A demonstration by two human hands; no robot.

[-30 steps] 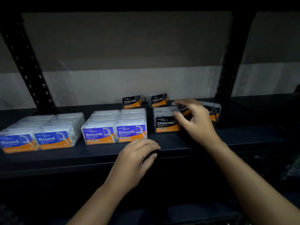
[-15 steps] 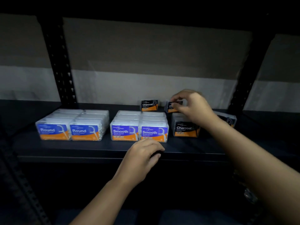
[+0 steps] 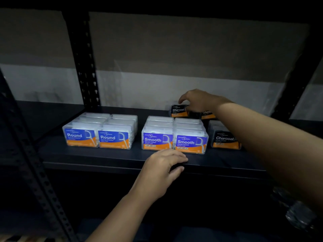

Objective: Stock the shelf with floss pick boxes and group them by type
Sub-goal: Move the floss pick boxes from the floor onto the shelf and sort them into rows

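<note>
Right hand (image 3: 199, 100) has reached farther back since the earlier frame, now on the rear Charcoal box (image 3: 178, 111); fingers curled over its top, holding it. A second rear Charcoal box (image 3: 208, 114) sits just right of it, partly hidden. Nearer, below the forearm: front Charcoal box (image 3: 224, 139). Left of that, Smooth boxes (image 3: 173, 137), then Round boxes (image 3: 99, 131). Left hand (image 3: 163, 169) rests relaxed on the shelf (image 3: 104, 158) edge, holding nothing.

Stockroom or shop storage. Dark slotted-steel shelf (image 3: 104, 159) against a bare wall (image 3: 139, 88). Retail floss pick boxes (image 3: 158, 140) stand in labelled rows just beyond the hands.
</note>
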